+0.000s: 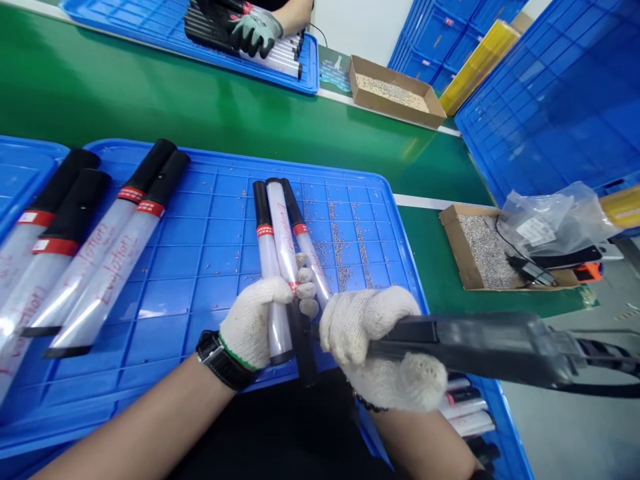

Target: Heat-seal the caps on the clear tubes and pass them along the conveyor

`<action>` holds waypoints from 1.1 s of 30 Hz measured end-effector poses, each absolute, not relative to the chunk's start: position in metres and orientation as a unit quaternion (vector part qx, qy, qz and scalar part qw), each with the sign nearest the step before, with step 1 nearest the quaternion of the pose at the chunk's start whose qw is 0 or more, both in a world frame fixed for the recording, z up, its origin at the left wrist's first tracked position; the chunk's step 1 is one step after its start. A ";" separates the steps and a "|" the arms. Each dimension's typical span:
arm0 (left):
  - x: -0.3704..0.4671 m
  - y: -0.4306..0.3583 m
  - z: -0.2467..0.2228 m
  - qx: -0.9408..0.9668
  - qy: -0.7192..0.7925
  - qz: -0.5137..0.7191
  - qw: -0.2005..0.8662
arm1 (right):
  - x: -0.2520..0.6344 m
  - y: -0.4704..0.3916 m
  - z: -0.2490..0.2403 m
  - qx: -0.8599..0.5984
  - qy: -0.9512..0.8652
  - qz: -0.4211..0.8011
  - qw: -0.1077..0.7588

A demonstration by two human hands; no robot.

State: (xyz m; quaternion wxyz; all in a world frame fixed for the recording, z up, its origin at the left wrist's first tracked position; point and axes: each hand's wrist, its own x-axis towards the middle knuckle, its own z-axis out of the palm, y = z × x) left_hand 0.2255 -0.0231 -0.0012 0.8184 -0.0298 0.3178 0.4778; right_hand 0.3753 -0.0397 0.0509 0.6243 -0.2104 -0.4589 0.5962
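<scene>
My left hand [260, 313], in a white knit glove, is closed around a white tube [283, 227] with red lettering, its black cap toward me. Two similar tubes lie on either side: the left tube [269, 250] under my palm, the right tube [309, 253] beyond my fingertips. My right hand [383, 347], also gloved, is wrapped around a long black hand-held power tool [470, 347]. The tool's front end is hidden by my right hand, close to the black cap; I cannot tell whether they touch. A blue gridded tray [215, 220] lies under the tubes.
Small metal fasteners [343, 257] are scattered on the tray. Several capped tubes [120, 253] lie at left. A cardboard box [480, 247] of small fasteners stands at right, another box [393, 93] farther back. Across the green table [240, 117], a co-worker's gloved hand [257, 32] rests on tubes.
</scene>
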 end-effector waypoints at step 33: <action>0.208 0.061 0.053 0.567 0.675 0.335 0.333 | 0.405 -0.045 0.027 -0.269 -0.411 0.504 0.710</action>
